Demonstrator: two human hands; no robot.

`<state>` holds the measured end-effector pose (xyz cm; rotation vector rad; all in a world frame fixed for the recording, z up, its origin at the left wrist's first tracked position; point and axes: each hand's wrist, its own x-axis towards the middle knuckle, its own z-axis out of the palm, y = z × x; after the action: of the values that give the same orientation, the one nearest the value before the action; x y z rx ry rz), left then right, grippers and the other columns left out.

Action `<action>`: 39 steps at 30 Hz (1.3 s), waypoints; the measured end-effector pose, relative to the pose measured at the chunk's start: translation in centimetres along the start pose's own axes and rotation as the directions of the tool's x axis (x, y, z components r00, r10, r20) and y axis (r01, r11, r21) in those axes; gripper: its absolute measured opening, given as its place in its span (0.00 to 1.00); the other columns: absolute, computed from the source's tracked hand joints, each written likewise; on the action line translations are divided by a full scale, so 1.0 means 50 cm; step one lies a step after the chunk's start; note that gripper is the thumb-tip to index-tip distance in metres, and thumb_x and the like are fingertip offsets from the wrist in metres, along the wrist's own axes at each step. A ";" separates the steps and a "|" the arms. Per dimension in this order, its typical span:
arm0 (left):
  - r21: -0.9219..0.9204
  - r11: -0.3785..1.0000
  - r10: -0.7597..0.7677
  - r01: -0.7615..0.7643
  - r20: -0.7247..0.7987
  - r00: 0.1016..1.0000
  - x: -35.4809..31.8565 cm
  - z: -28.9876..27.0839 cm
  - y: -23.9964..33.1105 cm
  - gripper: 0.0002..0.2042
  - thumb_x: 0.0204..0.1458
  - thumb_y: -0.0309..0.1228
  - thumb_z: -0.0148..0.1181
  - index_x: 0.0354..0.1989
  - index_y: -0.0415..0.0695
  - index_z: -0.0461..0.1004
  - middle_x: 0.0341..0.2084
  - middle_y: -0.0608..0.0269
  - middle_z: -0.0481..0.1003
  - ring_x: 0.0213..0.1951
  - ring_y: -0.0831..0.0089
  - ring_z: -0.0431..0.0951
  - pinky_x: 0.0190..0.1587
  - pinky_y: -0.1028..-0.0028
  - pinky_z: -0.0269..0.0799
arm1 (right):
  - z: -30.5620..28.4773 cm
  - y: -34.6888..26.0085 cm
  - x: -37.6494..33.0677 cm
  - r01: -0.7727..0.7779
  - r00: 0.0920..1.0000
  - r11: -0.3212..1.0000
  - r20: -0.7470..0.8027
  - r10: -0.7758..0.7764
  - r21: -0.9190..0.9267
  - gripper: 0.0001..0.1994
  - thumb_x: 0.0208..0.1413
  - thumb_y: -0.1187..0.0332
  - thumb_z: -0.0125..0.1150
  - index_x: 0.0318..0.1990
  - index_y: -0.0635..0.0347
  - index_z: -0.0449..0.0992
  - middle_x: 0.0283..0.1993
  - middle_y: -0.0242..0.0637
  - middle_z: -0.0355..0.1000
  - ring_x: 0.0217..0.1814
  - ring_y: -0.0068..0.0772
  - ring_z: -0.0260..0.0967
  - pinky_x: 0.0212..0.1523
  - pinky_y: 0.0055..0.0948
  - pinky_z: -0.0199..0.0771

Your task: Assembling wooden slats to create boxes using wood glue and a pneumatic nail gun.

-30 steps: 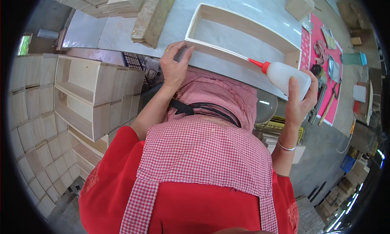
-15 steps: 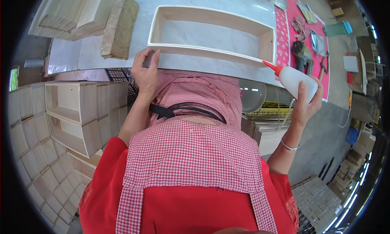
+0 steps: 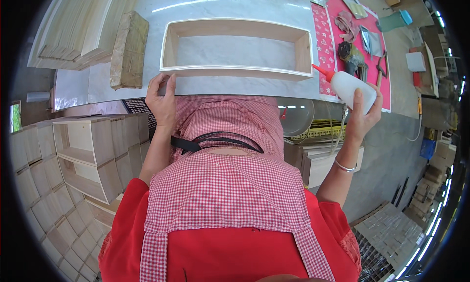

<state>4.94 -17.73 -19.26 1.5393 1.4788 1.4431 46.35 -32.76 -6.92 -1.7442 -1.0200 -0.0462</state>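
Note:
A shallow rectangular wooden frame point(image 3: 240, 71) lies on the pale marbled tabletop in front of me, its long side toward me. A white line, like glue, runs along its upper rim. My left hand point(image 3: 161, 103) is at its near left corner, thumb and index finger apart, fingertips against the near wall. My right hand point(image 3: 364, 111) is closed around a white squeeze bottle point(image 3: 348, 90) with a red pointed nozzle. The bottle is tilted, its tip at the rim by the frame's near right corner.
A brown wrapped block point(image 3: 129, 49) and stacked thin boards point(image 3: 85, 27) stand left on the table point(image 3: 112, 81). A pink cloth point(image 3: 327, 47) at right bears a power tool point(image 3: 353, 59), a hammer point(image 3: 380, 69) and a rag. Wooden boxes point(image 3: 88, 155) are piled at lower left.
The nozzle tip has moved rightward along the near rim to the right corner. My left hand stays by the left corner. The whole view has shifted slightly.

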 end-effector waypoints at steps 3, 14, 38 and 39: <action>0.070 0.998 -0.006 0.004 0.030 1.000 0.006 -0.002 0.008 0.09 0.57 0.23 0.64 0.44 0.34 0.76 0.38 0.64 0.76 0.40 0.77 0.75 0.45 0.77 0.72 | 0.032 -0.002 0.019 -0.070 0.998 0.994 0.008 0.070 0.084 0.18 0.57 0.65 0.67 0.50 0.64 0.71 0.45 0.39 0.71 0.45 0.27 0.70 0.45 0.28 0.73; 0.075 0.996 -0.042 0.038 0.052 0.998 -0.014 -0.021 -0.006 0.08 0.56 0.22 0.63 0.41 0.32 0.75 0.37 0.61 0.76 0.40 0.74 0.75 0.47 0.76 0.71 | 0.247 0.141 0.211 -0.013 0.982 1.000 -0.189 0.009 -0.019 0.20 0.44 0.67 0.70 0.40 0.67 0.67 0.37 0.41 0.68 0.41 0.39 0.68 0.47 0.36 0.70; 0.149 0.976 -0.183 0.158 0.170 0.968 0.039 -0.046 -0.010 0.15 0.62 0.33 0.60 0.46 0.30 0.76 0.39 0.57 0.77 0.41 0.71 0.73 0.48 0.72 0.71 | -0.026 0.361 0.202 -0.066 0.834 0.887 -0.513 -0.201 -0.456 0.16 0.51 0.61 0.65 0.43 0.62 0.80 0.42 0.47 0.78 0.48 0.51 0.74 0.53 0.43 0.71; 0.143 0.977 -0.182 0.157 0.179 0.967 0.041 -0.046 -0.011 0.15 0.62 0.33 0.60 0.46 0.30 0.76 0.39 0.57 0.77 0.41 0.71 0.73 0.48 0.72 0.71 | -0.094 0.335 0.121 -0.217 0.804 0.872 -0.586 -0.094 -0.438 0.17 0.50 0.61 0.67 0.44 0.61 0.79 0.44 0.47 0.78 0.50 0.48 0.73 0.55 0.43 0.68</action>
<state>2.25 -16.33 -18.54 1.5371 1.5693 1.0891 63.04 -34.00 -14.69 -2.0178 -0.4901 -0.8313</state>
